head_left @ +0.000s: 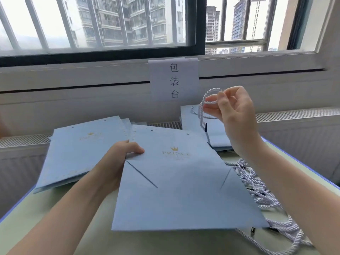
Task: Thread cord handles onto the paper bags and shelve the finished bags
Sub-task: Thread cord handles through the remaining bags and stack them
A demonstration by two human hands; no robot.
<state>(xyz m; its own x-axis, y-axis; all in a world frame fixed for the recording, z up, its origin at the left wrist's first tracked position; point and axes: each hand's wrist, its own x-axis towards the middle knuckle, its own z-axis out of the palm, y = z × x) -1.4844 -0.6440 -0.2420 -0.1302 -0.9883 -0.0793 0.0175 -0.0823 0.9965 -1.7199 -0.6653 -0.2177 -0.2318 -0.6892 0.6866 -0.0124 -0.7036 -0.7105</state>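
A flat light-blue paper bag [176,190] with a gold crown logo is lifted off the table in front of me. My left hand [117,159] grips its left edge, thumb on top. My right hand [233,115] is raised above the bag's far right corner and pinches a white twisted cord [206,100], which loops over my fingers and hangs down to a dark tip. Two punched holes show along the bag's top edge.
A stack of flat blue bags [81,153] lies at the left. Bags with cords fitted [195,118] lie at the back right. A pile of loose white cords [261,199] sits under my right forearm. A paper sign [173,80] hangs below the window.
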